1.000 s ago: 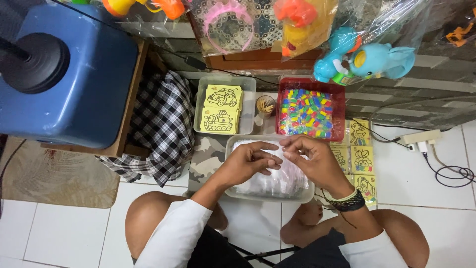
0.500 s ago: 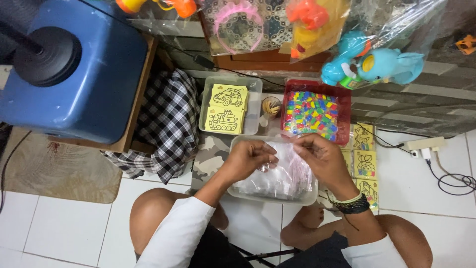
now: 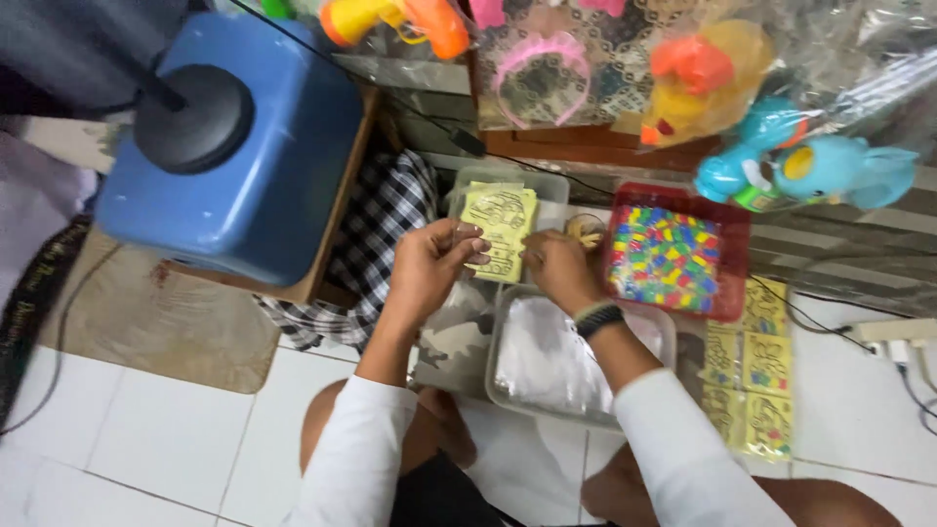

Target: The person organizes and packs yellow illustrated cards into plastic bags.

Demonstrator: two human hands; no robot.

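Note:
My left hand and my right hand are raised over the grey tray that holds yellow picture cards. Between them they hold a small clear plastic sleeve over a yellow card; the fingers of both hands pinch its edges. Under my right forearm lies a clear tub with a pile of clear plastic bags. A red tray full of small coloured pieces stands just right of my right hand. A black wristband sits on my right wrist.
A blue water container stands on a wooden stand at the left, with a checked cloth beside it. Packed plastic toys hang at the top. More yellow cards lie on the floor at the right, near a power strip.
Both hands moved up and left from the clear tub of bags to the grey tray of yellow cards. The camera view also shifted to the right.

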